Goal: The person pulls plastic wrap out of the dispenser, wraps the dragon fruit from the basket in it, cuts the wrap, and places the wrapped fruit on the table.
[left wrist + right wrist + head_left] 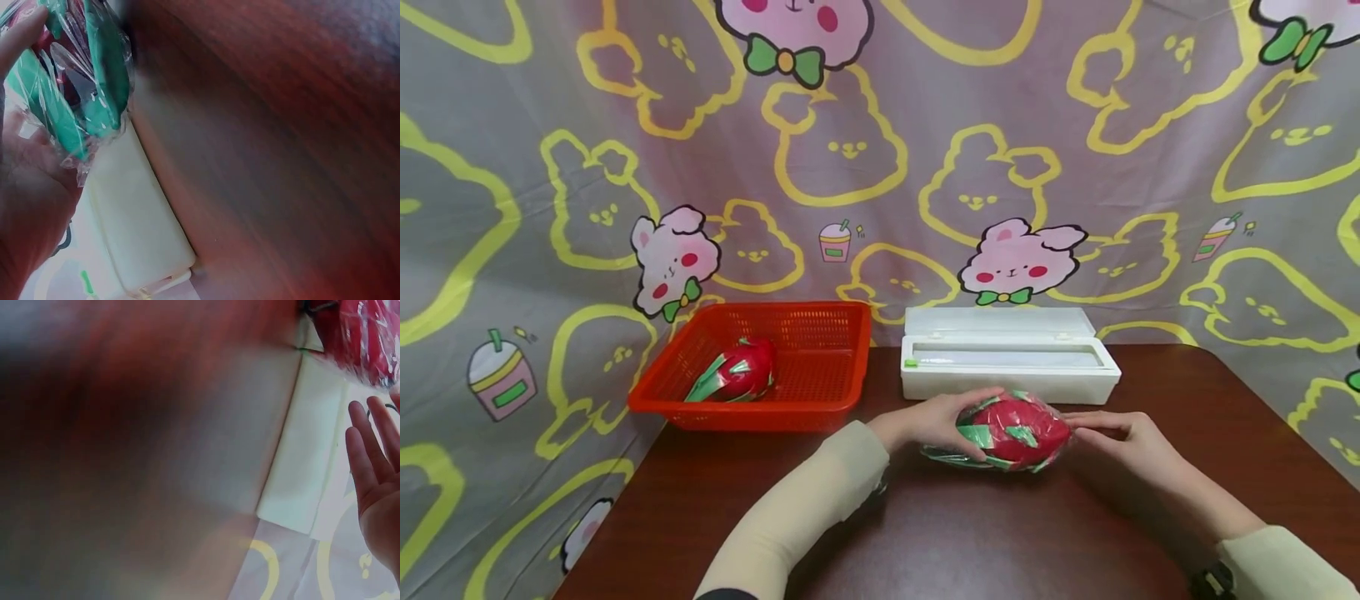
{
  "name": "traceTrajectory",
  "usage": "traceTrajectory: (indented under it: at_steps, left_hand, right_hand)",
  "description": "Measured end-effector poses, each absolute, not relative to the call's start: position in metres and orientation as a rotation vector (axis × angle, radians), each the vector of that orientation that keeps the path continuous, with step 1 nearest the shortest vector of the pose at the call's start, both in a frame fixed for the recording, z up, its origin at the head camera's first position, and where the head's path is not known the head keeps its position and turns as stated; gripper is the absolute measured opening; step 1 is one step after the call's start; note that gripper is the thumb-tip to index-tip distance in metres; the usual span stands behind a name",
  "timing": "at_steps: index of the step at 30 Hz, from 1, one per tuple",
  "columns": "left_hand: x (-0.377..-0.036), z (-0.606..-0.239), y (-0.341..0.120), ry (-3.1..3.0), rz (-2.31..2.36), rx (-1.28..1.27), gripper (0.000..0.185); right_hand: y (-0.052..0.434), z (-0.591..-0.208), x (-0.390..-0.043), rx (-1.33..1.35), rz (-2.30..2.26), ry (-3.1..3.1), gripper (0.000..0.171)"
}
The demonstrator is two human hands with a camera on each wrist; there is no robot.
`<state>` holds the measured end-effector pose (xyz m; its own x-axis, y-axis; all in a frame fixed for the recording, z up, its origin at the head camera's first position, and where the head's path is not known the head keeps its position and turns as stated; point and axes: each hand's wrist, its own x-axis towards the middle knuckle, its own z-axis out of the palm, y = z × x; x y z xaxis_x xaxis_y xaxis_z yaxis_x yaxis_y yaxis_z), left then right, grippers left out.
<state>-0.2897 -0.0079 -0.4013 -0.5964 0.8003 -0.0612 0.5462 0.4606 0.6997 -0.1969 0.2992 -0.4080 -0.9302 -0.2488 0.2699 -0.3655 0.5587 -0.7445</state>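
Red film-wrapped dragon fruit [1026, 429] is held over table [970, 533] nr wht box [1007, 385], L hand [932, 421] curled round leafy end, prob. to steady it, R hand [1131, 437] near-straight, fingertips at opp. end.

The left sleeve [797, 510] was a plain pale cream, fitted along the forearm and lightly creased near the elbow, ending in a cuff [859, 457] above the bare left hand [936, 423]. A dark band [726, 594] crossed its lower end. The right sleeve [1285, 558] matched in colour; a small black device [1213, 579], its details unclear, sat beside its edge, and the right hand [1127, 443] was bare.
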Motion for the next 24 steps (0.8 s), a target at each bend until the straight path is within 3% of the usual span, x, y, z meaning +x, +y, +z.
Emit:
traceTrajectory:
  at_steps: [11, 19, 24]
  left_hand:
    - [-0.287, -0.406, -0.009, 2.341, 0.830, 1.250, 0.102]
    - [-0.280, -0.397, -0.035, 2.370, 0.844, 1.262, 0.101]
    - [-0.271, -0.394, -0.058, 2.381, 0.900, 1.293, 0.097]
  right_hand:
    - [0.297, -0.385, -0.210, 0.545, 1.214, -2.654, 0.031]
    - [0.255, -0.379, -0.218, 0.869, 1.249, -2.779, 0.067]
    - [0.241, -0.384, -0.224, 0.940, 1.172, -2.826, 0.082]
